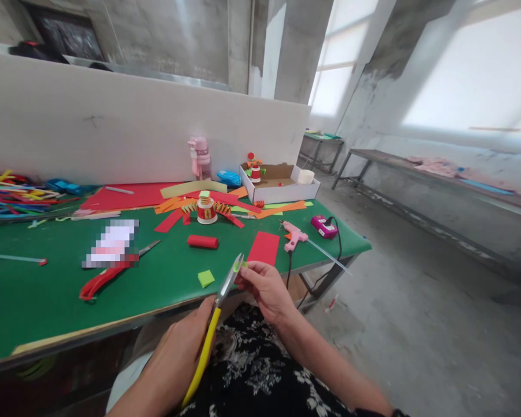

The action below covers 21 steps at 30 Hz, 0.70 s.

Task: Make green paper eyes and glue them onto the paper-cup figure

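My left hand (184,341) is closed round a pair of yellow-handled scissors (206,351), whose blades point up and away over the table's front edge. My right hand (264,289) pinches a small piece of green paper (240,266) at the blade tips; whether the blades are parted around it is hard to tell. Left of the scissors lie small green paper squares (206,278). Beyond them sit a red roll (203,241) and a red paper cup (207,213) with folded paper strips at both sides and green paper on top. A red paper rectangle (264,248) lies just beyond my right hand.
A pink glue gun (295,236) with a cord lies right, beside a purple box (324,226). Red-handled scissors (108,279) are on the left. At the back stand a pink bottle (200,159) and a white box (282,193). Coloured sticks (17,194) fill the far left.
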Motion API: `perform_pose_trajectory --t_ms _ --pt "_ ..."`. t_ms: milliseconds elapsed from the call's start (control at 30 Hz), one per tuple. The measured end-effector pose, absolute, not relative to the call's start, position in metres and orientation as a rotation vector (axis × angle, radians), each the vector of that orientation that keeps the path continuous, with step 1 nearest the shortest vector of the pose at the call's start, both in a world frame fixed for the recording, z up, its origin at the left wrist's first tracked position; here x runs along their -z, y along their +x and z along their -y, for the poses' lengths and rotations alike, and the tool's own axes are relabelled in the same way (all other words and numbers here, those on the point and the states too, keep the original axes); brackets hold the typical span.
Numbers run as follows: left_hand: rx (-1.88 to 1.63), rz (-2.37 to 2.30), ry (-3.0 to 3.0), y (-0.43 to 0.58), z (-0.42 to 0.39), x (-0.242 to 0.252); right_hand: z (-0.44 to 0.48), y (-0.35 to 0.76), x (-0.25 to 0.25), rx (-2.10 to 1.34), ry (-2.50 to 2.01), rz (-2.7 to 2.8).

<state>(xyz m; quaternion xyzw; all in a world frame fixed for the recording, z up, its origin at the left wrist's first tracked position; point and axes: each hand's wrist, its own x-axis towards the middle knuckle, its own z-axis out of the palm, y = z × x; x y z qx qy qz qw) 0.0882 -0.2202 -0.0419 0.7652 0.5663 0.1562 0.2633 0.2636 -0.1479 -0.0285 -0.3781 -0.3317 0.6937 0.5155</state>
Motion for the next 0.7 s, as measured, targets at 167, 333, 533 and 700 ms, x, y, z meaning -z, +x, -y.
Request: perform_pose_trajectory --t_ms 167,333,533,700 --pt "-0.351 -1.594 2.062 0.090 0.220 0.035 0.150 0.264 0.026 -1.679 -0.937 0.866" --pt "-0.236 -1.625 2.045 0.092 0.220 0.026 0.150 0.264 0.026 -1.702 -0.949 0.899" --pt "-0.204 -1.600 1.947 0.091 0.222 0.016 0.150 0.267 0.028 -1.721 -0.966 0.909" --pt "-0.172 -1.612 1.948 0.089 0.222 0.015 0.149 0.268 0.029 -1.732 -0.967 0.944"
